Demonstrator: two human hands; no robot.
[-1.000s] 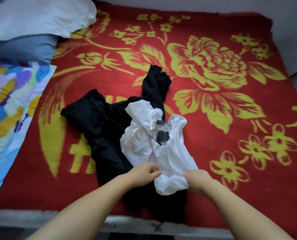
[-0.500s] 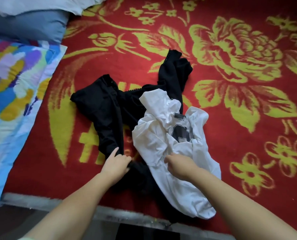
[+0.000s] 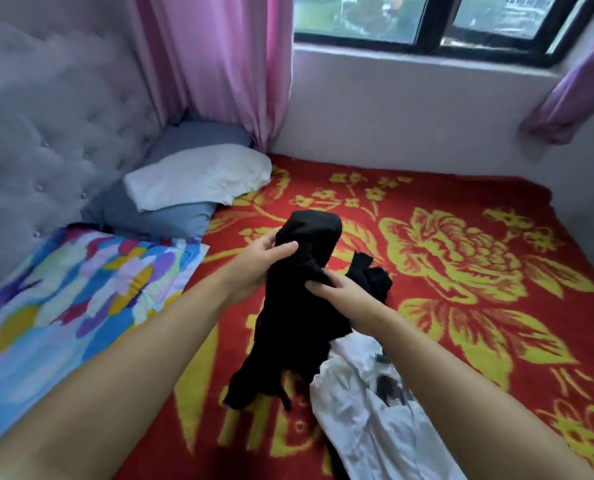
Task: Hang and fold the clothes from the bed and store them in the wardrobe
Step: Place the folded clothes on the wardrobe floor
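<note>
Now both hands, left and right, grip the black garment raised off the bed, likely to shake it out. White shirt lies near, waiting.

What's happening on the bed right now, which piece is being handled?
A person is lifting the black garment off the red floral blanket. The left hand grips it near the top, and the right hand pinches it a little lower, so most of it hangs with its lower end trailing on the bed. The white shirt lies crumpled beside it, untouched. Nothing is folded or hung, and no wardrobe is in view.
</note>
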